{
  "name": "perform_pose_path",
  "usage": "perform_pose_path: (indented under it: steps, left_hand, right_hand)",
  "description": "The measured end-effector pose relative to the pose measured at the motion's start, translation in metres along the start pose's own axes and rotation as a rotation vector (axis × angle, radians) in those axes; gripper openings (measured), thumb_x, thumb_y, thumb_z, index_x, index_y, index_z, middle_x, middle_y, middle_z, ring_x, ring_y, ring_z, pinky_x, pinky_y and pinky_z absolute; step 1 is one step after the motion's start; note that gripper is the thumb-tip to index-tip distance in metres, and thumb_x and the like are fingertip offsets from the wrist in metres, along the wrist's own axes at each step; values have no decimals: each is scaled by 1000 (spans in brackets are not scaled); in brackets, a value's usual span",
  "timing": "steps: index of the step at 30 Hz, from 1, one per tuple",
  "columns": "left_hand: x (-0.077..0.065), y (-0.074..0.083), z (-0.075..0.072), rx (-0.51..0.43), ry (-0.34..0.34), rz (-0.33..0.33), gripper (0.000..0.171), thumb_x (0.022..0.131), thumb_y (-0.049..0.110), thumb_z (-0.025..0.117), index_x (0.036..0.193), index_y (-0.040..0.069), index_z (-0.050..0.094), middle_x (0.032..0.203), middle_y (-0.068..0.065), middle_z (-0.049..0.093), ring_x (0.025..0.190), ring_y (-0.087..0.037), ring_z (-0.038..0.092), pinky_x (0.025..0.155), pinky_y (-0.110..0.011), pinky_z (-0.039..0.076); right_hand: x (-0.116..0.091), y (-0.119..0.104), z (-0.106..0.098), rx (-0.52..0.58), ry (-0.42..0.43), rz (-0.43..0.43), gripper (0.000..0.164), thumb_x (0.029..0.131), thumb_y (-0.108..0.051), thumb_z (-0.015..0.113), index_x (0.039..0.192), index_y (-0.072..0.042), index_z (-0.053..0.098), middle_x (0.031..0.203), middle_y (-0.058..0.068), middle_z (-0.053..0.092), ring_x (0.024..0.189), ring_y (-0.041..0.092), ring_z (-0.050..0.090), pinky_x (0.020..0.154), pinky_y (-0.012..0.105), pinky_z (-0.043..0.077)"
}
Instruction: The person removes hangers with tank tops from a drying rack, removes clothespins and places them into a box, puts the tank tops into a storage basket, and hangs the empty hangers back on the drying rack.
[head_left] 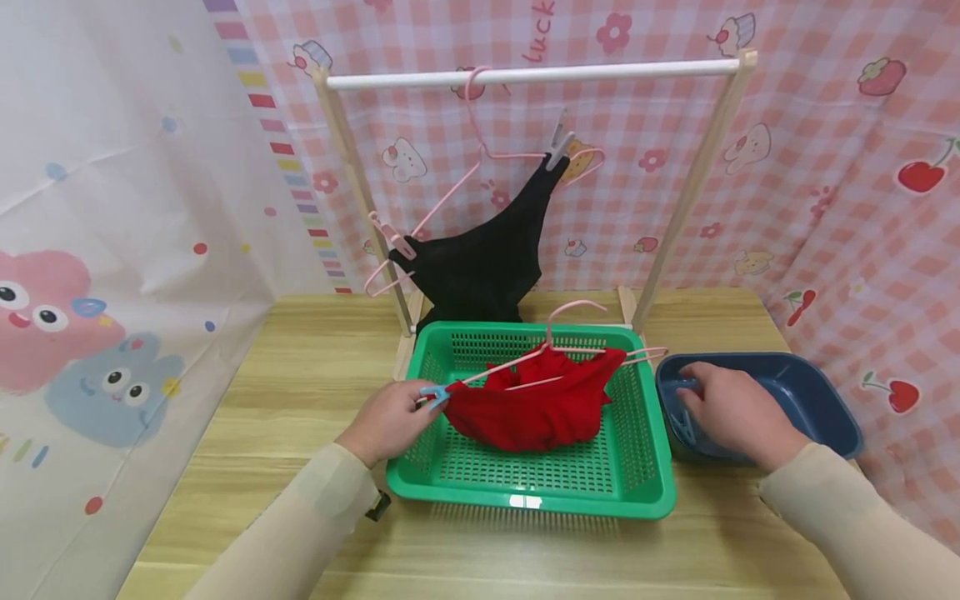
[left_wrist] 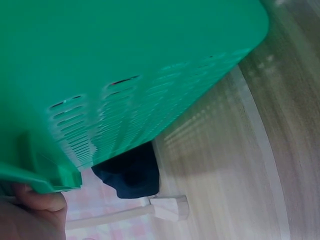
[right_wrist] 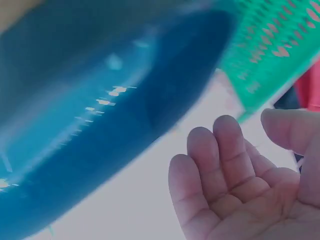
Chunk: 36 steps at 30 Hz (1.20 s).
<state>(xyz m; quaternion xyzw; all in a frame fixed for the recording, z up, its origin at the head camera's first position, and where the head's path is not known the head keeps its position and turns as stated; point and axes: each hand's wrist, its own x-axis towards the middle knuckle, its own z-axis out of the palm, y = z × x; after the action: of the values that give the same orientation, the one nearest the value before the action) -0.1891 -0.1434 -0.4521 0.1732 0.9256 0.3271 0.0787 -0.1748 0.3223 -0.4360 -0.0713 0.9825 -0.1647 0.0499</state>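
Note:
My left hand (head_left: 393, 417) pinches a light blue clothespin (head_left: 435, 394) at the left corner of a red garment (head_left: 525, 412). That garment lies along a pink hanger (head_left: 551, 329), inside and over a green basket (head_left: 532, 504). In the left wrist view the thumb (left_wrist: 42, 201) shows beside the basket's rim. My right hand (head_left: 738, 408) reaches over a dark blue bin (head_left: 813, 400), and another blue clothespin (head_left: 684, 429) lies in the bin below it. The right wrist view shows that hand's fingers (right_wrist: 230, 150) spread loosely with nothing between them.
Behind the basket stands a rack with a white bar (head_left: 600, 73) and wooden legs. From it hangs a pink hanger with a black garment (head_left: 487, 258), clipped by a pink clothespin (head_left: 393, 235) and a grey one (head_left: 558, 150). A small dark object (head_left: 378, 506) lies by the left sleeve.

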Motion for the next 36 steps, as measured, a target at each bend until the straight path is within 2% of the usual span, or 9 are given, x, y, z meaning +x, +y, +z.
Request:
perform_pose_path:
  steps: [4,7,12,16,19,25,31,36]
  left_hand:
    - [0,0,-1,-2,-7,-8,19,106,33,61,99,21,74,87,6,67,79,-15,56,72,-33,47]
    - [0,1,-1,-3,-13,-15,19,106,34,61,98,21,73,85,6,66,79,-15,55,71,-33,47]
    - [1,1,-1,-4,-21,-14,23,107,34,60,90,21,69,75,5,59,73,-15,53,68,-32,45]
    - [1,1,-2,-3,-23,-12,24,107,34,60,89,21,68,73,5,57,72,-14,52,67,-32,44]
    - [1,1,-2,-1,-21,-15,24,107,34,60,88,20,68,73,5,58,72,-14,52,67,-32,44]
    - [2,2,-1,10,-19,-13,27,106,33,60,85,19,66,71,6,55,71,-14,52,68,-32,44]
    - [1,3,-2,14,-18,1,32,107,32,60,80,16,63,66,6,48,67,-13,48,67,-32,43]
    - [1,3,-2,5,-21,-6,32,107,33,59,79,18,62,65,6,47,66,-13,47,66,-32,43]
  right_hand:
    - [-5,-23,-10,31,38,-44,37,102,-21,66,130,3,65,84,4,71,70,16,61,65,39,52]
    - [-8,-41,-14,42,85,-103,30,101,-17,67,125,1,68,77,-2,67,66,13,57,63,34,48]
    - [-11,-65,-18,41,159,-194,25,99,-15,70,119,-1,71,84,0,73,70,11,61,66,34,52]
    - [-12,-83,-20,33,193,-266,21,98,-15,72,116,-5,72,94,3,76,79,15,68,73,40,57]
    - [-12,-97,-21,36,200,-327,20,97,-14,74,115,-6,72,98,2,76,86,17,69,77,42,58]
    - [-8,-127,-19,40,183,-424,22,96,-16,77,116,-7,74,102,2,77,89,15,70,77,37,59]
    - [-3,-152,-18,34,159,-523,30,93,-19,80,120,-8,73,109,6,77,101,24,71,91,45,60]
    - [1,-172,-15,12,138,-611,39,92,-26,82,125,-8,72,115,5,76,108,24,70,97,43,59]
